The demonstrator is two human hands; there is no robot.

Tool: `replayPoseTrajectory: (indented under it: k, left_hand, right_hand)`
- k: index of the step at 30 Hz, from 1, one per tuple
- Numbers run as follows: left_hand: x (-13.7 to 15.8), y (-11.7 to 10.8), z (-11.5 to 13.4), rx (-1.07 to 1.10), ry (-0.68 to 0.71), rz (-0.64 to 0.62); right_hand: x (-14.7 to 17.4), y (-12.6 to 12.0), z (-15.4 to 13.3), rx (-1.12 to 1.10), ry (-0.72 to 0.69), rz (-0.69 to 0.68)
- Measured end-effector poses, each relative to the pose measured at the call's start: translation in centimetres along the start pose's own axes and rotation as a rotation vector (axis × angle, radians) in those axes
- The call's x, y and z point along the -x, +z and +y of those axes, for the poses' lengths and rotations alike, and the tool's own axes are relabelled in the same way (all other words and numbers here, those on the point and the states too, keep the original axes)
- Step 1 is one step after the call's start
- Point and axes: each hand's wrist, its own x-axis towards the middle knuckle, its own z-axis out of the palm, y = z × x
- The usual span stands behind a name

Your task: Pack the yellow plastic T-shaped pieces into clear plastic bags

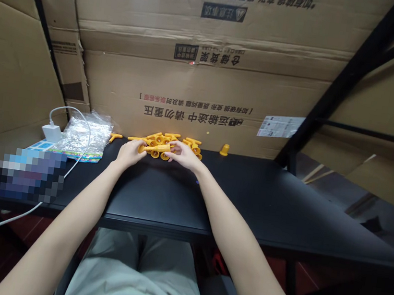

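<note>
Near the back of the black table, both hands are on a slim yellow plastic piece (pixel 159 148) lying roughly level between them. My left hand (pixel 130 153) is closed around its left end, where a rounded part shows at the fingertips. At the other end, my right hand (pixel 185 156) pinches the piece between thumb and fingers. Whether it is one part or two joined cannot be made out. Just behind and below is a pile of yellow plastic parts (pixel 155 154), some bell-shaped with open cups, others T-shaped. A loose T-shaped yellow part (pixel 115 137) lies left of the pile.
A single yellow bell-shaped part (pixel 224 150) stands at right by the cardboard wall (pixel 205 83). Clear plastic bags (pixel 86 134), a white charger (pixel 52 132) and its cable occupy the left side. Black shelf posts (pixel 339 84) frame the black table (pixel 161 201).
</note>
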Motion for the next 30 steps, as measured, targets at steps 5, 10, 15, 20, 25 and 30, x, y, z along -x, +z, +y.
replayPoseTrajectory:
  k: [5, 10, 15, 20, 25, 30]
  left_hand:
    - [0.0, 0.1, -0.1, -0.003, 0.013, -0.006]
    - [-0.1, 0.2, -0.2, -0.012, 0.013, -0.020]
    - [-0.1, 0.4, -0.2, -0.028, 0.009, -0.021]
    - [-0.1, 0.5, -0.3, -0.031, 0.028, -0.007]
    - [0.0, 0.4, -0.2, -0.025, 0.041, 0.012]
    - [0.1, 0.3, 0.1, -0.028, 0.047, 0.035]
  right_hand:
    - [0.0, 0.1, 0.1, -0.011, 0.019, 0.011]
    - [0.1, 0.1, 0.1, -0.022, 0.041, 0.023]
    - [0.0, 0.1, 0.4, 0.004, 0.062, 0.030]
    - [0.4, 0.3, -0.2, -0.044, 0.061, 0.020]
    - [0.6, 0.8, -0.9, -0.090, 0.066, 0.039]
    - [0.7, 1.1, -1.4, -0.125, 0.102, 0.079]
